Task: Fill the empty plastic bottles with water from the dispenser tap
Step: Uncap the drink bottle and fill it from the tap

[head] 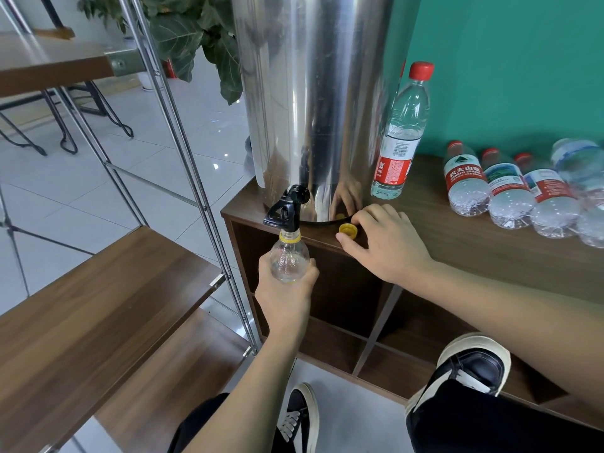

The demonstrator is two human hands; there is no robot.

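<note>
Your left hand (287, 289) has its grip curled round the body of the open bottle (289, 258), holding its yellow-ringed mouth right under the black tap (284, 212) of the steel dispenser (310, 93), out past the table (457, 230) edge with nothing beneath it. Your right hand (382, 243) rests on the table, fingers loosely bent around the yellow cap (347, 230); I cannot tell whether it pinches the cap or only touches it. The likely trouble: if the mouth sits off the spout when the tap opens, water runs down the bottle onto your grip and the floor. A thin, wet bottle growing heavier could slip. The cap lies close to the edge and a nudge could knock it off.
</note>
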